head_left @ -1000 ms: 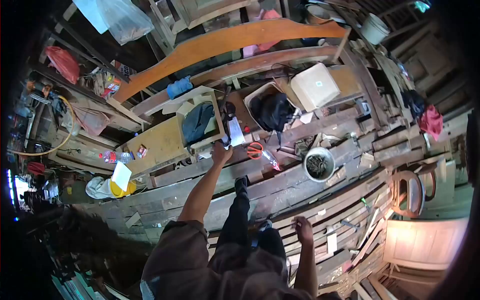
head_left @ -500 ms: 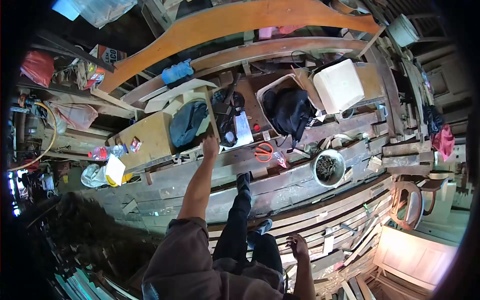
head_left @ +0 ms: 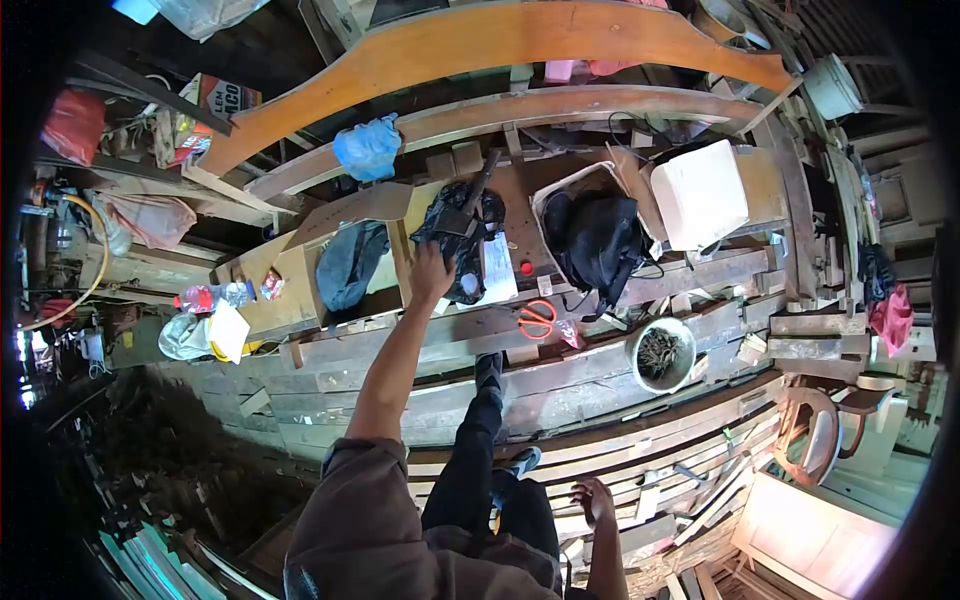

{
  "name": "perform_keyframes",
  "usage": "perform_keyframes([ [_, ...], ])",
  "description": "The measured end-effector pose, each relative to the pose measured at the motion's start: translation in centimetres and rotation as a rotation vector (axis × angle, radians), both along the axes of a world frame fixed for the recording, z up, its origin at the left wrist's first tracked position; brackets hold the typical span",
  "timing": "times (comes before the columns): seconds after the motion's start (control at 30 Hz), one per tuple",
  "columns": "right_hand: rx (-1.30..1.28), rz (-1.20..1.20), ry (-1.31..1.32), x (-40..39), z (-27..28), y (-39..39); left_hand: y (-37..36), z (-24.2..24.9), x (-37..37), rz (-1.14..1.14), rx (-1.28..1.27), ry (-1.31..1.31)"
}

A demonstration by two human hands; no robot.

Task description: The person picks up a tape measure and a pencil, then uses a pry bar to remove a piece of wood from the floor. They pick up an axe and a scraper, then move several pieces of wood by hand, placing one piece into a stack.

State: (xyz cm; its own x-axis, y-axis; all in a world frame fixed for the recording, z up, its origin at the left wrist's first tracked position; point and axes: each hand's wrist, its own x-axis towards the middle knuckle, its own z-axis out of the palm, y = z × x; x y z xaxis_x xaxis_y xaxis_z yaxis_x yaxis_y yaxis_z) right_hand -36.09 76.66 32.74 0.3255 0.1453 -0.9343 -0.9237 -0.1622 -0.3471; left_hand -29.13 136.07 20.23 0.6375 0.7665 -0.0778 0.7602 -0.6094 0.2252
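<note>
My left hand (head_left: 433, 272) reaches forward over the bench, fingers pointing away from me. It is beside the right wall of an open cardboard box (head_left: 398, 262) and overlaps the lower left of a black plastic bag (head_left: 462, 256). Its fingers look stretched out, with nothing visible in them. Dark grey cloth (head_left: 350, 268) lies inside the box. To the bag's right is a white sheet of paper (head_left: 498, 268). My right hand (head_left: 594, 500) hangs low by my side, fingers loosely bent and apart, holding nothing.
Orange-handled scissors (head_left: 537, 318) lie near the bench's front edge. A pail (head_left: 690, 352) of dark nail-like pieces stands to the right. Further back are a black backpack (head_left: 592, 235) in a box, a white container (head_left: 700, 195) and a long curved wooden board (head_left: 500, 42).
My left hand has moved forward from the cardboard box's front corner toward the black plastic bag. The box sits further left, its flaps in a different position. My right hand stays low.
</note>
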Motion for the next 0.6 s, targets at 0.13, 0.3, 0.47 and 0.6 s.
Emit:
perform_keyframes([
  [0.13,-0.027,-0.025,0.015,-1.5,-1.0,-1.8,2.3,-1.9,6.8,-0.008,-0.095,0.020],
  [0.3,0.027,-0.003,0.031,-3.4,-1.9,-4.3,5.3,-9.6,10.9,0.002,-0.093,0.020],
  [0.47,0.006,-0.050,0.101,-5.7,-3.2,-5.8,5.9,-9.0,12.1,-0.008,-0.087,0.114],
  [0.6,0.139,-0.032,0.083,-6.2,-3.1,-5.0,7.3,-8.8,13.1,0.067,-0.205,0.143],
])
